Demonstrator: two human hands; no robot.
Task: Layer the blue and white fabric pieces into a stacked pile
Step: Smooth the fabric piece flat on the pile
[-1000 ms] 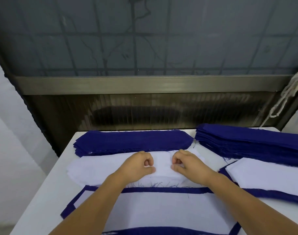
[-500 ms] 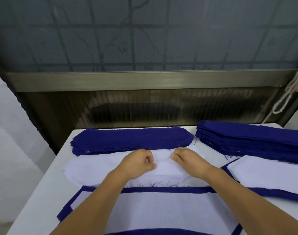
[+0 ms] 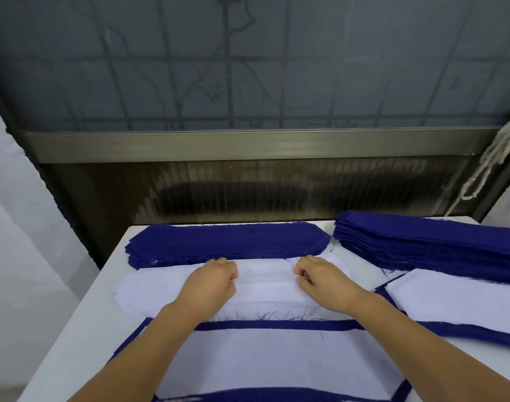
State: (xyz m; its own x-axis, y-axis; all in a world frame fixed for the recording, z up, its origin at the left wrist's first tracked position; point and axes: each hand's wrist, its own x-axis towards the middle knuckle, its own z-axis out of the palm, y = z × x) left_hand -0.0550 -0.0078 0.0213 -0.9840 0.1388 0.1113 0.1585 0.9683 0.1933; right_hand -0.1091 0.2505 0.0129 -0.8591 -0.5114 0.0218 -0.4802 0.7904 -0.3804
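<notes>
While both hands (image 3: 265, 282) (fingers curled) pinch the white stack (image 3: 158, 288), two blue stacks (image 3: 227, 242) lie beyond.

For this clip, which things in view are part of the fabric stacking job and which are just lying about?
Part of the job:
- left hand and right hand, gripping the white pile
- blue pile behind it
- taller blue stack at right
- layered blue and white pieces nearest the person
- table

Just lying about:
- white rope hanging at right
</notes>
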